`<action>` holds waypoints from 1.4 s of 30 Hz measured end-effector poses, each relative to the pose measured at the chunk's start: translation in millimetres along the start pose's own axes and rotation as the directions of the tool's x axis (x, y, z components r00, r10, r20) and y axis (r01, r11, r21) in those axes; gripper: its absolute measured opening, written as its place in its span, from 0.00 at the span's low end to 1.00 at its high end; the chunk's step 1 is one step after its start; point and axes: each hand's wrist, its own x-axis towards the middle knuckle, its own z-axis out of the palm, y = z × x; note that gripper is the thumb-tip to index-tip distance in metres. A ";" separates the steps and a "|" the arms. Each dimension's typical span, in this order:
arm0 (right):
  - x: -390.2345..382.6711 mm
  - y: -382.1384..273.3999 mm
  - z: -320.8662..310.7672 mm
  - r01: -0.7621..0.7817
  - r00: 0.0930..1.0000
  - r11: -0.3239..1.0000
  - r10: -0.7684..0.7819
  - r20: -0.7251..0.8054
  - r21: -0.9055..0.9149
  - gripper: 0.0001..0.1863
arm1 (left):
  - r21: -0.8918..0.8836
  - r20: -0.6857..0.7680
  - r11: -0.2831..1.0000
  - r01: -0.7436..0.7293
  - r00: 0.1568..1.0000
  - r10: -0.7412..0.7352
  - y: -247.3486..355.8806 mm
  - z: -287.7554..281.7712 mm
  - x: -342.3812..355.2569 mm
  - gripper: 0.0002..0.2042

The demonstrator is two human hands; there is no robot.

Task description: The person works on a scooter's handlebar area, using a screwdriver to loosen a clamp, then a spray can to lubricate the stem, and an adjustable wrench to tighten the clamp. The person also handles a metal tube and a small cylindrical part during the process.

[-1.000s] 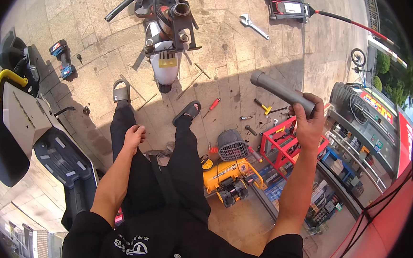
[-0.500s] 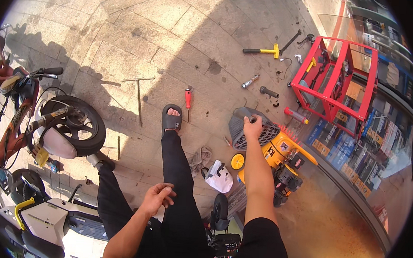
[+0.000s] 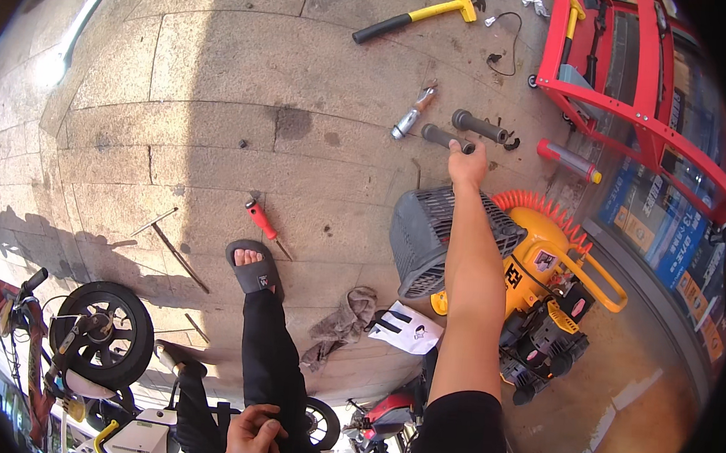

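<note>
My right hand (image 3: 467, 166) reaches forward with its fingers closed on one end of a dark grey rubber handlebar grip (image 3: 442, 136), held at or just above the paving. Beside it lies a second handlebar grip (image 3: 481, 126). A metal cylindrical part (image 3: 412, 112) rests to the left of both. Under my right forearm a dark plastic basket (image 3: 419, 243) stands on the ground, partly hidden. Down by my thigh, my left hand (image 3: 254, 434) is loosely curled, thumb against the fingers, with nothing seen in it.
A yellow compressor (image 3: 538, 247) with an orange coiled hose stands right of the basket. Beyond it is a red tool cart (image 3: 608, 92). A yellow-black hammer (image 3: 416, 13), red screwdriver (image 3: 261, 218), T-handle wrench (image 3: 177, 256) and rag (image 3: 343, 326) lie about. A scooter wheel (image 3: 103, 333) is at left.
My right hand has moved forward from over the basket to beside the grip on the ground, carrying the other grip. My left hand has lowered toward my thigh. The view has shifted.
</note>
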 end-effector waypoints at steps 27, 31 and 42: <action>-132.0 -187.9 -218.6 -0.556 0.653 0.146 -0.532 0.539 0.818 0.25 | 0.061 -0.049 0.998 -0.030 0.998 0.033 -17.4 12.4 -2.1 0.15; -244.2 -300.2 -209.8 -0.602 0.444 0.264 -0.673 0.591 0.753 0.24 | -0.141 0.063 0.986 -0.087 0.993 0.097 -51.5 -14.9 -13.7 0.16; -737.2 -596.9 -185.4 0.498 -0.182 0.269 -0.897 0.402 0.824 0.12 | -0.429 -0.497 0.839 -0.334 0.863 0.089 -305.5 -232.8 -77.3 0.15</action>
